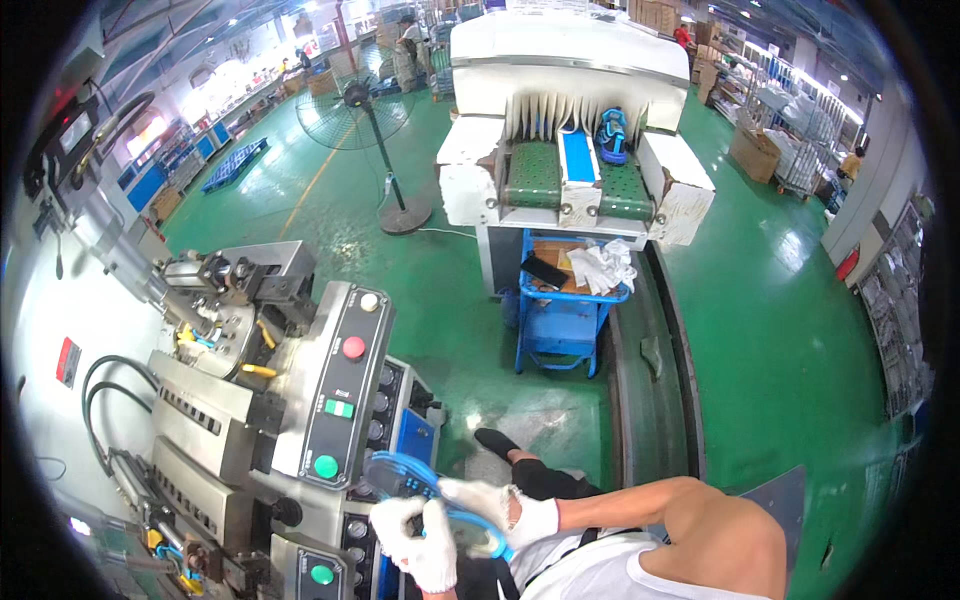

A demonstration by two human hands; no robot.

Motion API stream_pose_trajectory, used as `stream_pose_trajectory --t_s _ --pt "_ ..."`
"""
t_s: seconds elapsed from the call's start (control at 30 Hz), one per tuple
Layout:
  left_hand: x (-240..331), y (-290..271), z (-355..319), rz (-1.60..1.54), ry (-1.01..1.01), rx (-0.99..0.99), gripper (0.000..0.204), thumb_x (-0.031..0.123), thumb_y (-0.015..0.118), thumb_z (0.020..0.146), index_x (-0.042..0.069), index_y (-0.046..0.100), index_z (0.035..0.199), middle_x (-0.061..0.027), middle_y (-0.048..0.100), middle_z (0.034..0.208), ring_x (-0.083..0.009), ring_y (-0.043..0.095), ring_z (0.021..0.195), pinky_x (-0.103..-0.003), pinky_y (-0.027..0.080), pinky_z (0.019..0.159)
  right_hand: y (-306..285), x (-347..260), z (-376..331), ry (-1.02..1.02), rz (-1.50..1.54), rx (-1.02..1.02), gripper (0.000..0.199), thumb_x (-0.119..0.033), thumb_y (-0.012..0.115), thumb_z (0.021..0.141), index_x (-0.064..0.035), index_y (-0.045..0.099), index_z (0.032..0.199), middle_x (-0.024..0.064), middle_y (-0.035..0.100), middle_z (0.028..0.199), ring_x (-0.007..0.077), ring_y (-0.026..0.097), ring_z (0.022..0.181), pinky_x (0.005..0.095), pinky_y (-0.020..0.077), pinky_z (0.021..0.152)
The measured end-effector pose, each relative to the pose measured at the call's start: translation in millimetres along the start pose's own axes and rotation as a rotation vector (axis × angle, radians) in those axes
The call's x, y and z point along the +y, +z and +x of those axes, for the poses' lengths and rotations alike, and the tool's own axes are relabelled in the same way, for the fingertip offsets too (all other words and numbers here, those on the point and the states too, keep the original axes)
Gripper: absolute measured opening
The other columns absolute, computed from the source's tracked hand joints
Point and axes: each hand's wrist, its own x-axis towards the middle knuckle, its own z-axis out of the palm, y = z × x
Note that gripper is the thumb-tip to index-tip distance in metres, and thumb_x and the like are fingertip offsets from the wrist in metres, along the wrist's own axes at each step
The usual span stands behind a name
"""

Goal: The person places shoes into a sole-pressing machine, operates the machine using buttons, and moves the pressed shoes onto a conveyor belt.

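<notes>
Both of my hands wear white knit gloves and are close together in front of my lap. Between them is a blue-and-dark item [400,474] with a blue edge band, which looks like a shoe upper; its middle is hidden by the gloves. My right hand [520,512] is closed on it from the right. My left hand [415,540] has curled fingers at its lower left side, apparently pinching it. Just left of the hands stands a machine with a tilted control panel [335,390] carrying green, red and white buttons.
Metal clamps and hoses belong to the machine [215,400] on the left. Ahead, a white conveyor oven [570,75] carries a blue shoe [613,135] on its green belt. A blue cart [560,335] holds white gloves [600,268] and a black phone [544,270]. A standing fan [355,95] is farther back.
</notes>
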Motion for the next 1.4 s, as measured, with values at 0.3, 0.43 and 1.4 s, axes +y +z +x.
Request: stream_pose_trajectory --t_s 0.3,0.43,1.4 --pt "73.7 81.3 80.4 -0.302 0.383 -0.321 0.064 0.014 0.094 0.076 0.004 0.062 0.13 -0.0183 0.059 0.13 -0.0316 0.069 0.101 -0.04 0.062 0.083 -218.9 34.3 45.4 0.024 -0.582 0.942 0.034 -0.018 0.08 0.096 -0.0011 0.074 0.125 0.0076 0.077 0.12 0.0172 0.071 0.108 0.0356 0.057 0.097" --pt "27.3 90.3 24.8 -0.295 -0.082 -0.445 0.052 0.013 0.089 0.083 0.002 0.063 0.126 -0.0194 0.059 0.13 -0.0288 0.069 0.104 -0.035 0.063 0.077 -354.8 40.1 168.2 0.008 -0.302 1.135 0.055 -0.032 0.078 0.095 0.0041 0.065 0.134 0.0158 0.073 0.127 0.026 0.069 0.118 0.0391 0.0534 0.103" --pt "-65.0 -49.8 -183.7 0.317 -0.844 0.165 0.018 0.009 0.075 0.09 0.004 0.07 0.107 -0.0176 0.07 0.104 -0.0372 0.07 0.098 -0.045 0.057 0.086 -103.8 187.8 86.8 0.511 0.054 0.134 0.056 -0.013 0.065 0.104 0.0043 0.046 0.154 0.0228 0.058 0.149 0.026 0.07 0.116 0.0354 0.0623 0.089"
